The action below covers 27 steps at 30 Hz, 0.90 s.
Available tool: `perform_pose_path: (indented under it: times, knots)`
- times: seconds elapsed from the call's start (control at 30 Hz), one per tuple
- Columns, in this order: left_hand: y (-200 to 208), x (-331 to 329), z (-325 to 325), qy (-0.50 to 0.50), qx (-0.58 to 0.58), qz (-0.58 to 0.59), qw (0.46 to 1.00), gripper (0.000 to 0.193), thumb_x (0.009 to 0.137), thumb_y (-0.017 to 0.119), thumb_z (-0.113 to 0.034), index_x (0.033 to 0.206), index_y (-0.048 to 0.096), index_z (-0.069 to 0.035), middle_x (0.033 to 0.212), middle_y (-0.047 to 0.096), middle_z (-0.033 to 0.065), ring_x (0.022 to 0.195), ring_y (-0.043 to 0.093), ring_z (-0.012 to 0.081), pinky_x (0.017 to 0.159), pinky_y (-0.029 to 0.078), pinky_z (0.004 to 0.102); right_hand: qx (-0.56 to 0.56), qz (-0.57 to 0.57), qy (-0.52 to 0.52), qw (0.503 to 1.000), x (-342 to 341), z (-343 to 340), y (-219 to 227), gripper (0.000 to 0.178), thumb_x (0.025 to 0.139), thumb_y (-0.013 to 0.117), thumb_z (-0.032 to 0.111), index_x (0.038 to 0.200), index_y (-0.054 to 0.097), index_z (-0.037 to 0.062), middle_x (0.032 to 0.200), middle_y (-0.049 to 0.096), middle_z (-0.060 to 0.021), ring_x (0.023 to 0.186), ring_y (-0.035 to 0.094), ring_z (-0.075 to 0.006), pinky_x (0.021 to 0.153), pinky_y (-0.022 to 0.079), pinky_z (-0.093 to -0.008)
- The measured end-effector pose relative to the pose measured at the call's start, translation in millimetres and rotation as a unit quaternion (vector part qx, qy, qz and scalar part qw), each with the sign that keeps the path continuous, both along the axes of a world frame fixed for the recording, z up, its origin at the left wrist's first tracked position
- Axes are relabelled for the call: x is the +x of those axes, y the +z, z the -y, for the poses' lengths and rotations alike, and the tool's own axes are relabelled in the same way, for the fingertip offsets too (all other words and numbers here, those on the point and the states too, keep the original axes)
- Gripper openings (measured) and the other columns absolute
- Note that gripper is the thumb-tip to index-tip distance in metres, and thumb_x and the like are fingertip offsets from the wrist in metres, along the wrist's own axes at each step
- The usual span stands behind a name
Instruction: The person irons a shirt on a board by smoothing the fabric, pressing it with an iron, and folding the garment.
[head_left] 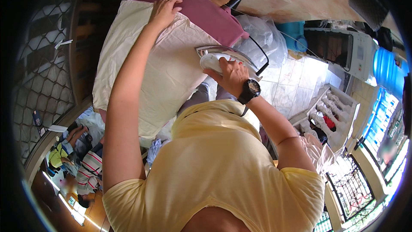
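Head view: right hand (231, 75) clamped on iron (223, 56); left hand (164, 10), grip apart, flat on cream cloth (171, 68) beside maroon cloth (197, 6).

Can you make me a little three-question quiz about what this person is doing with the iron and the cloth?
1. True or false: the iron rests flat on the floor.
2. Which hand grips the iron? A. left hand B. right hand C. neither
3. Fill in: the left hand lies on the cream ____.

Key
1. False. The right hand holds it up at the edge of the board, its shiny plate tilted up.
2. B. The right hand, the one with the black watch on its wrist.
3. Cloth. The cream cloth is spread over the maroon board cover.
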<state>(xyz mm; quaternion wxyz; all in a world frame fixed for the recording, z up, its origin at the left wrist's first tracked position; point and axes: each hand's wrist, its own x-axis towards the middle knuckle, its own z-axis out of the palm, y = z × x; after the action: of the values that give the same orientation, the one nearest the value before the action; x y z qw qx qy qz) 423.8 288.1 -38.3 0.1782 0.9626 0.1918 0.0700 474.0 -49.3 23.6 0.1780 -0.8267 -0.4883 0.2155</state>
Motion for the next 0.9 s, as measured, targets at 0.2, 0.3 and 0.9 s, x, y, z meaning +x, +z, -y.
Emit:
perform_pose_path:
  times: [0.2,0.3,0.9]
  knots:
    - [3.5,-19.4,-25.5,-0.032,0.051,-0.143,0.988,0.029,0.077,0.076,-0.023,0.099,0.06,-0.013,0.106,0.056,0.0013,0.111,0.05,0.0259,0.094,0.039,0.0466,0.004,-0.026,-0.067,0.997,-10.4,-12.9,-15.1,0.058,0.088,0.061,0.058,0.095,0.049,0.0013,0.071,0.065,-0.0211,0.065,0.066,-0.0404,0.055,0.052,-0.0508]
    - [3.6,-16.8,-28.6,-0.065,0.045,-0.159,0.984,0.028,0.077,0.076,-0.021,0.096,0.057,-0.012,0.099,0.058,0.0024,0.109,0.051,0.026,0.094,0.037,0.046,0.012,-0.011,-0.083,0.996,-13.2,-17.4,-19.0,0.057,0.088,0.062,0.057,0.095,0.049,0.0017,0.071,0.065,-0.0216,0.065,0.065,-0.041,0.054,0.051,-0.051]
    - [-17.3,-9.0,-46.9,0.055,-0.02,-0.182,0.982,0.032,0.067,0.082,-0.039,0.091,0.07,-0.021,0.103,0.069,0.0057,0.112,0.057,0.0239,0.1,0.031,0.0517,0.07,-0.007,-0.111,0.991,1.9,-77.1,-29.9,0.054,0.084,0.068,0.055,0.086,0.06,0.0016,0.071,0.066,-0.0224,0.069,0.066,-0.0428,0.059,0.052,-0.0502]
